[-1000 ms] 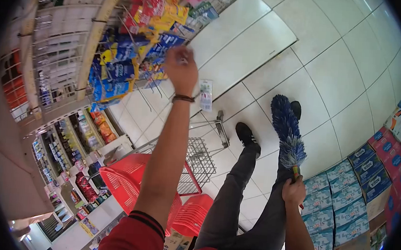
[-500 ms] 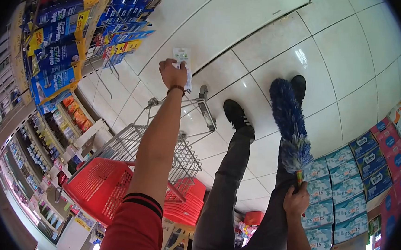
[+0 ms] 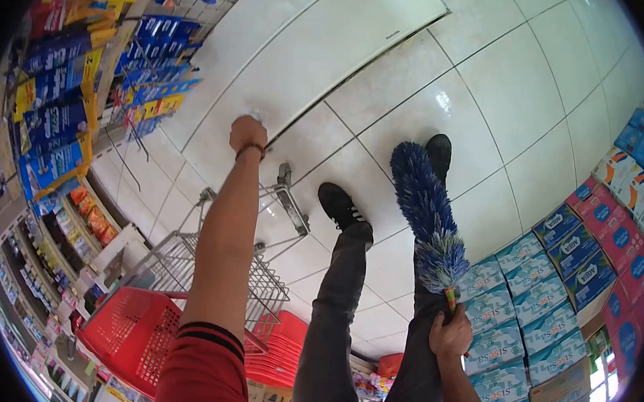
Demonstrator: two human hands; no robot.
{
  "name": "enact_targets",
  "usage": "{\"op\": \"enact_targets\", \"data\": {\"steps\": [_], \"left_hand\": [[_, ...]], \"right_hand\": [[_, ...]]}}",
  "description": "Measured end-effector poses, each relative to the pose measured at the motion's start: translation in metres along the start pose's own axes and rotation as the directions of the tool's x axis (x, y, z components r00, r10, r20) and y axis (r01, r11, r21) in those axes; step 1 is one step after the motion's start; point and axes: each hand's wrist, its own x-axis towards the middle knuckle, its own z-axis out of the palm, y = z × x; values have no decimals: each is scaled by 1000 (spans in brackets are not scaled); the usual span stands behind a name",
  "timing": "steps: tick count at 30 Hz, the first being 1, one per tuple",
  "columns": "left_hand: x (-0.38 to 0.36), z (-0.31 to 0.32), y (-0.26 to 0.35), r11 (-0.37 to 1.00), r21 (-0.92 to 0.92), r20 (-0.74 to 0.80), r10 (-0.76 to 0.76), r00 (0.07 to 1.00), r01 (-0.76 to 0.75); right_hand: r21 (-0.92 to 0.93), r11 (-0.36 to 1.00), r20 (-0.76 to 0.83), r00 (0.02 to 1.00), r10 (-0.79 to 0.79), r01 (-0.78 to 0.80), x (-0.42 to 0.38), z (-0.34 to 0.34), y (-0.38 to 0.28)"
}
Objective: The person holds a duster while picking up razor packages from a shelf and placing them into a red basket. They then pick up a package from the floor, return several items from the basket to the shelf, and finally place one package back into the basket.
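My left hand [image 3: 248, 134] is stretched out over the tiled floor [image 3: 390, 79], its fingers turned away from view. A bit of clear plastic [image 3: 257, 113] shows just past it; the rest of what it may hold is hidden. In my right hand [image 3: 450, 333] is the handle of a feather-like duster [image 3: 427, 216], with blue bristles that turn paler near the handle. The duster's head lies in view beside one black shoe [image 3: 438, 155].
A metal shopping cart [image 3: 256, 293] with a red basket [image 3: 130, 333] is under my left arm. Racks of blue packets [image 3: 55, 126] hang at the left. Stacked tissue packs [image 3: 508, 311] line the right side. The other black shoe [image 3: 340, 204] is on the floor.
The whole view has shifted, moving most things leftward. My left hand has turned, and the white packet under it is now mostly hidden. My right hand keeps the duster.
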Motion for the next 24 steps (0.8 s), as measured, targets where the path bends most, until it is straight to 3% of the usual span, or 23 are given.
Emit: {"op": "enact_targets", "data": {"steps": [2, 5, 7, 9, 14, 15, 19, 21, 22, 23, 24], "left_hand": [[-19, -2, -8, 983, 50, -97, 181, 979, -177], [-32, -21, -7, 960, 52, -189, 280, 941, -275], [-36, -30, -5, 961, 62, -129, 277, 952, -271], [-40, -34, 0, 934, 195, -21, 310, 951, -300], [-36, 3, -14, 950, 85, -59, 307, 950, -302], [-38, 3, -18, 957, 10, -90, 288, 953, -289], [-68, -7, -21, 943, 1, -102, 332, 938, -334], [-74, 12, -30, 872, -416, -132, 224, 966, -259], [-74, 29, -43, 717, -663, -51, 240, 969, -213], [-86, 30, -43, 622, -776, 50, 230, 972, -107], [-106, 25, -41, 425, -899, 216, 225, 950, 104]], "right_hand": [[12, 1000, -10, 1000, 4, -4, -1, -5, -3], [8, 1000, -20, 1000, 1, -1, -1, -15, 0], [15, 1000, -15, 1000, -8, 8, 0, -16, 0], [56, 998, -27, 1000, 2, -1, 5, -15, 2], [32, 999, -15, 999, 32, -32, 6, -26, -3], [31, 999, -6, 999, 33, -33, 6, -27, -5], [64, 998, -23, 1000, 16, -15, 5, -36, -8], [84, 996, -10, 1000, 7, -6, 9, -39, -7], [98, 995, 18, 1000, -6, 4, 6, -38, -5], [135, 990, -68, 997, -34, 43, 3, -34, -4], [177, 984, -5, 1000, 0, 1, 4, -41, -5]]}}
